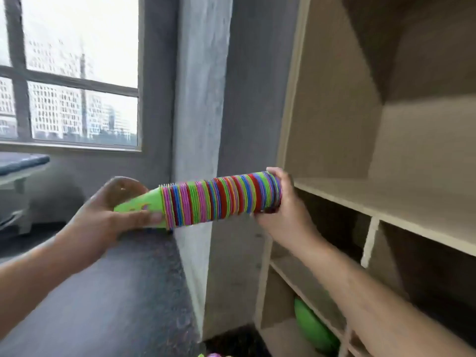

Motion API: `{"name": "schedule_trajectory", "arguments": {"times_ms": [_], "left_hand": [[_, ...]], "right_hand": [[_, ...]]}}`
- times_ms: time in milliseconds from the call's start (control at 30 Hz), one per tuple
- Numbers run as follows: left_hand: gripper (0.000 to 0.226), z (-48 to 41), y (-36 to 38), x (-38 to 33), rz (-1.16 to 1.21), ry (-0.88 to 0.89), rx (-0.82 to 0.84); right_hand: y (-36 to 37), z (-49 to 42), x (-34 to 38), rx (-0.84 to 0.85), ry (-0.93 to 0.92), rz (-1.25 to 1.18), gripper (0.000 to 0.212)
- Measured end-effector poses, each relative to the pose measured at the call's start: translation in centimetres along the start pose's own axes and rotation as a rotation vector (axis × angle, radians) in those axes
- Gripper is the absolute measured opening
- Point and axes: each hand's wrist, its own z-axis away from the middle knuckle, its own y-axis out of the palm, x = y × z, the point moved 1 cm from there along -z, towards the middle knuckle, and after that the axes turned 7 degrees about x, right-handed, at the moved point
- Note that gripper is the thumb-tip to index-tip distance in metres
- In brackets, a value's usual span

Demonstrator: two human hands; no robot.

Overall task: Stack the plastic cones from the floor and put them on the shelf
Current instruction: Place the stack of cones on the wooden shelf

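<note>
The stack of cones (pixel 219 199) lies nearly level in the air at mid-view, its green tip toward 9 o'clock and its wide end, slightly raised, toward 3 o'clock. The left hand (pixel 113 215) wraps the green tip, thumb laid along its near side; the right hand (pixel 286 202) clasps the wide end, fingers curled over the rim. The stacking looks done, and the step in hand is likely the carry to the shelf (pixel 401 202), whose bare board runs from 3 toward 4 o'clock, just beside the right hand. To do it well, press the two ends lightly together so the nested cones do not slide apart, lead with the wide end, and set the stack well back from the board's edge, freeing the tip last. A long stack of thin plastic will probably flex and roll, so a slow set-down suits it. A grey pillar (pixel 198 99) stands at 12 o'clock, a window (pixel 74 73) at 10 o'clock, a dark ledge (pixel 116 292) at 7 o'clock. The shelf's side panel (pixel 293 99) at 1 o'clock is what the wide end must clear. A green ball (pixel 313 328) sits in a low compartment at 5 o'clock; small coloured bits at 6 o'clock are too cut off to name
</note>
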Motion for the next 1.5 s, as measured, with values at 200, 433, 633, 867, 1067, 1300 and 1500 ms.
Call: {"name": "schedule_trajectory", "arguments": {"times_ms": [200, 433, 633, 867, 1067, 1300, 1500], "left_hand": [[0.093, -11.2, 11.3, -9.0, 0.210, 0.205, 0.040], [0.052, -24.0, 28.0, -14.8, 0.108, 0.213, 0.116], [0.057, -28.4, 38.7, -12.9, -0.072, 0.146, 0.214], [0.057, -30.7, 45.8, -9.1, -0.141, 0.102, 0.317], [0.057, -30.9, 48.1, -8.2, -0.172, 0.117, 0.346], [0.064, -27.0, 44.4, -7.6, -0.365, 0.215, 0.285], [0.014, -18.3, 35.1, -1.3, -0.646, 0.422, 0.194]], "right_hand": [[-11.5, -4.1, -1.3, -0.162, 0.178, 0.000, 0.077], [-20.4, -7.7, -7.9, -0.149, 0.541, -0.167, 0.062], [-22.3, -7.6, -13.9, -0.145, 0.732, 0.030, 0.058], [-22.5, -8.2, -20.1, -0.190, 0.942, 0.302, 0.101], [-23.0, -7.8, -19.4, -0.103, 0.979, 0.478, 0.099], [-22.0, -5.2, -15.7, -0.379, 0.581, 0.581, 0.057], [-16.2, 0.4, -11.3, -0.462, 0.063, 0.683, 0.017]]}}
